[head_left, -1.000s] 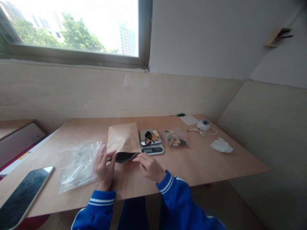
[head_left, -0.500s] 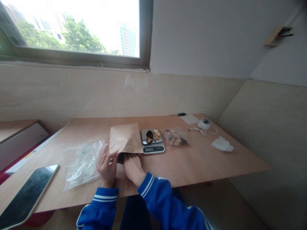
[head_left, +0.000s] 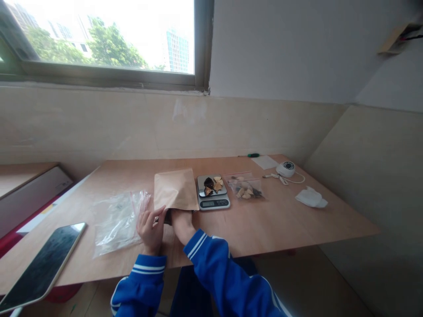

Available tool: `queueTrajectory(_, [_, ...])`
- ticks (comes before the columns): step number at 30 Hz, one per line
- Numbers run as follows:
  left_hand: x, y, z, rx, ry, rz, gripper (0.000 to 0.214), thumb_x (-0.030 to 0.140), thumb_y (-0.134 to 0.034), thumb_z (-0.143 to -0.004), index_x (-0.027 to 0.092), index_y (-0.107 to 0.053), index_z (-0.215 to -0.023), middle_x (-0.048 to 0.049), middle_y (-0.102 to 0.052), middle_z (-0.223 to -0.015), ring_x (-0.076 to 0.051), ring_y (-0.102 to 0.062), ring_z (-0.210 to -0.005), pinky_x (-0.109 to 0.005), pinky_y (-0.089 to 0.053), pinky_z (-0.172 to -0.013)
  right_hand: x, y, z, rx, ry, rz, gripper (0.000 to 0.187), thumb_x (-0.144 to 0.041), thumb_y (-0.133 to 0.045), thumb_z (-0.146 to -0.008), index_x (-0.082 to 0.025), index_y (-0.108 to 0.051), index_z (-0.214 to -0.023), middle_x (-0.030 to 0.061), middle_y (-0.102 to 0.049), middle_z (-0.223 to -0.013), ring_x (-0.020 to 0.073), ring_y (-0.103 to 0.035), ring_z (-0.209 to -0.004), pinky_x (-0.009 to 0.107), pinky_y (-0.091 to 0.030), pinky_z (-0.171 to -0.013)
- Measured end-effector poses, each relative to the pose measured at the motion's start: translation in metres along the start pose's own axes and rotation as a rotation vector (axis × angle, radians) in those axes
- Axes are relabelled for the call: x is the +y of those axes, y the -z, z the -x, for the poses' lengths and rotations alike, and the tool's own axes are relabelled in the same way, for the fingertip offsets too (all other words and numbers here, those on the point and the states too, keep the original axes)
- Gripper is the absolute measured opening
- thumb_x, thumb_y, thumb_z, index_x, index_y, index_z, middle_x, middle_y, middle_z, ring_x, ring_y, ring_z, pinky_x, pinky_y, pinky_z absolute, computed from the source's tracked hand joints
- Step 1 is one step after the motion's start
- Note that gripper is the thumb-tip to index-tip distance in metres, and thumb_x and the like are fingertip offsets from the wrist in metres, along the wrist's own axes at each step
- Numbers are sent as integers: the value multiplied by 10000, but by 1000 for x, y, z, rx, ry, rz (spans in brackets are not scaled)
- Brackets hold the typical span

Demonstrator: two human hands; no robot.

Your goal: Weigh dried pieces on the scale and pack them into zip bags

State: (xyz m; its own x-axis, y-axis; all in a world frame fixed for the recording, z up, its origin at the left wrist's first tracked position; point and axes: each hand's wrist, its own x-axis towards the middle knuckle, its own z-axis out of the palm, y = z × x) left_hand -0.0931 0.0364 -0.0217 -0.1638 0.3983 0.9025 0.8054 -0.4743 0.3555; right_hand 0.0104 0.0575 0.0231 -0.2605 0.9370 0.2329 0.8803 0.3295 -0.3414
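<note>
left hand [head_left: 151, 229] pinches paper bag [head_left: 176, 189] | right hand [head_left: 181, 219] inside, grip hidden | scale display [head_left: 208, 204] illegible

The pouch [head_left: 175, 187] is matt paper, lightly creased; the clear bag [head_left: 115, 229], glossy crinkled plastic. The scale [head_left: 214, 204] pairs a smooth plastic body with a shiny plate [head_left: 201, 188], probably metal, though small in view. The table [head_left: 280, 224] is smooth wood, the phone screen [head_left: 42, 259] glossy glass.
</note>
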Motion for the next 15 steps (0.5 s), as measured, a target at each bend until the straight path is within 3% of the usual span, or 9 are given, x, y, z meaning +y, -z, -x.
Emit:
queueTrajectory(6, [4,0,-6,-52,-53,28,63,224,-680,-762,217,-691,-824,10,-582,-621,-132,-500,-550,-268,-428,-593,12,12,27,-145,-32,48,257,-69,-423,-892,-83,-672,-955,160,-711,-860,272,-671,-774,359,-530,-688])
queueTrajectory(10, [6,1,-8,-32,-42,19,79,225,-674,-767,219,-688,-845,1,-598,-642,-143,-522,-586,-273,-431,-604,15,21,50,0,48,-20,255,-46,-438,-882,-105,-639,-1027,147,-682,-955,241,-637,-904,342,-525,-770])
queueTrajectory(15, [6,1,-7,-26,-38,6,76,227,-665,-775,218,-684,-849,-6,-624,-674,-146,-530,-599,-278,-438,-611,26,34,85,116,183,-334,223,-105,-481,-897,-169,-636,-1044,70,-669,-976,199,-594,-956,333,-513,-839])
